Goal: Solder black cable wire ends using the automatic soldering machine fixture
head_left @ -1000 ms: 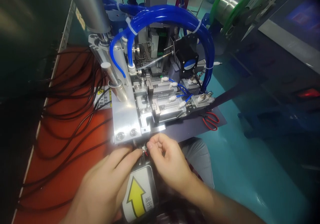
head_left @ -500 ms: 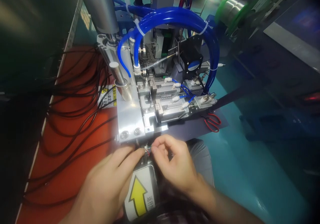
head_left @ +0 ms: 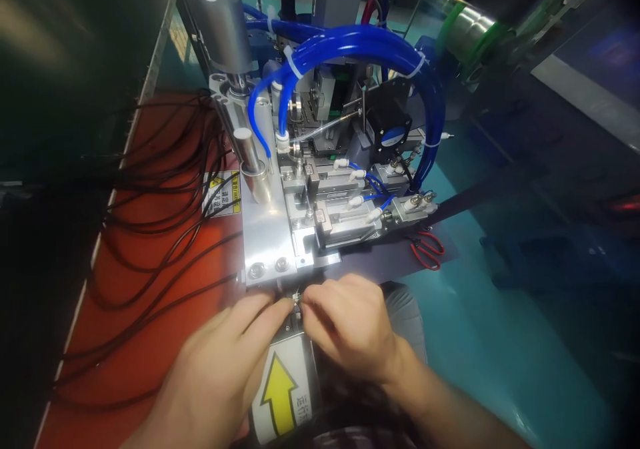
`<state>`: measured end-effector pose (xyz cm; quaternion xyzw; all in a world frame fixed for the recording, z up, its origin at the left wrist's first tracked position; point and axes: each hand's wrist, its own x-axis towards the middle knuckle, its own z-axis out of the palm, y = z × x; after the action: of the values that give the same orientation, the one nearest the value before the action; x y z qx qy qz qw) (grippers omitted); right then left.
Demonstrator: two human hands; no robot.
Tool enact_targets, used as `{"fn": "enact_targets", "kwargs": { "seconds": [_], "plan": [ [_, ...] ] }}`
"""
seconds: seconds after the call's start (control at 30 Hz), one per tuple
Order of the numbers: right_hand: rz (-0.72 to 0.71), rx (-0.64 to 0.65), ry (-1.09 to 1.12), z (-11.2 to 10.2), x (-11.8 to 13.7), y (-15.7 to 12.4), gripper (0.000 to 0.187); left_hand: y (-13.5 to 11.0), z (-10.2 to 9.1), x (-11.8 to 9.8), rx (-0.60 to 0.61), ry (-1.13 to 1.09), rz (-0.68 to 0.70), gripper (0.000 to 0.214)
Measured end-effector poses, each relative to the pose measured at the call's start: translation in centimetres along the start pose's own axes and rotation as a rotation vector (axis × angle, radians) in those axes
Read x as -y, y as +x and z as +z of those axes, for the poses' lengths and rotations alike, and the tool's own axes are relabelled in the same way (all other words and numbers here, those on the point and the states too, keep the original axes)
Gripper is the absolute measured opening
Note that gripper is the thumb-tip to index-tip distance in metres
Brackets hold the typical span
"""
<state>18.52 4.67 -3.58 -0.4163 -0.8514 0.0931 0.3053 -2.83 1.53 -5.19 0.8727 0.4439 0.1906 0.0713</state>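
At the front edge of the machine, my left hand is closed, thumb and forefinger pinching a small white part that looks like a wire connector. Opposite it, my right hand is closed too, its fingertips pressed together at the part's right side on what seems to be a thin wire. Most of the wire is hidden by the fingers. Below the fingertips lies a narrow metal fixture. Nearer to me is a white label with a yellow arrow.
Ahead stands the metal machine plate with pneumatic cylinders and a loop of blue hoses. Red-handled pliers lie to the right. Black cables cross the orange surface at left. A green-rimmed spool sits at upper right.
My right hand has turned more knuckles-up and closed in against the left fingertips. The thin wire and red bit seen between the hands are now mostly covered. The view has shifted slightly.
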Motion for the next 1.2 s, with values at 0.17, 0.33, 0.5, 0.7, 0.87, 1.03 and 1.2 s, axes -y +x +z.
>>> {"fn": "enact_targets", "kwargs": {
  "seconds": [0.17,0.33,0.5,0.7,0.87,1.03,1.2],
  "plan": [
    [0.007,0.021,0.079,0.0,-0.2,0.4,0.018,0.0,0.0,-0.2,-0.006,-0.004,-0.007,0.041],
    [0.335,0.001,0.371,0.5,0.5,0.3,0.013,-0.2,0.1,-0.1,-0.001,-0.008,0.001,0.041],
    [0.676,0.012,0.658,0.9,1.1,-0.1,0.013,-0.2,0.1,-0.3,-0.008,-0.024,-0.025,0.041],
    [0.749,-0.053,0.747,1.2,0.6,-1.0,0.013,-0.2,0.0,-0.5,-0.009,-0.040,-0.068,0.044],
    [0.713,-0.016,0.718,1.0,0.8,-0.9,0.006,-0.2,-0.1,-0.1,0.001,-0.014,-0.001,0.041],
    [0.668,0.029,0.672,0.8,1.1,-0.5,0.012,-0.1,-0.1,0.1,-0.021,0.013,0.023,0.043],
    [0.654,0.052,0.653,0.9,1.0,-0.5,0.011,-0.2,-0.1,-0.1,-0.022,0.007,0.017,0.043]
  ]
}}
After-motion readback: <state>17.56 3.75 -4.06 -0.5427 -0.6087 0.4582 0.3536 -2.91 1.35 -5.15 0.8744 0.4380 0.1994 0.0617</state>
